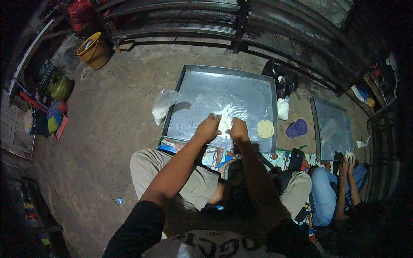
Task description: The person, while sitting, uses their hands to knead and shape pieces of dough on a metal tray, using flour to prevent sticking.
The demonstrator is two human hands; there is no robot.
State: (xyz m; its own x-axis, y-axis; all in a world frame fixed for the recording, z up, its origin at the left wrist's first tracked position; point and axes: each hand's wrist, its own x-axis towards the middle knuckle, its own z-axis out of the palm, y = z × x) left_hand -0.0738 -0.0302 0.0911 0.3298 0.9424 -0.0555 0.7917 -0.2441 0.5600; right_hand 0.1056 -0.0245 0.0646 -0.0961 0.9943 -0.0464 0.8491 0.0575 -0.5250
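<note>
- Centre stage, the broad metal tray [206, 84], flour-streaked through the middle.
- Nearer, the grey shirt front [202, 241] shows big dark lettering [226, 247], partly shadowed.
- White flour [225, 122] fans across the tray, running down between the hands.
- Left hand [209, 128] and right hand [238, 130] press in there, fingers curled; whether they grasp anything, one cannot tell.
- Off right, a pale dough round [265, 129] lies flat inside the tray's edge.
</note>
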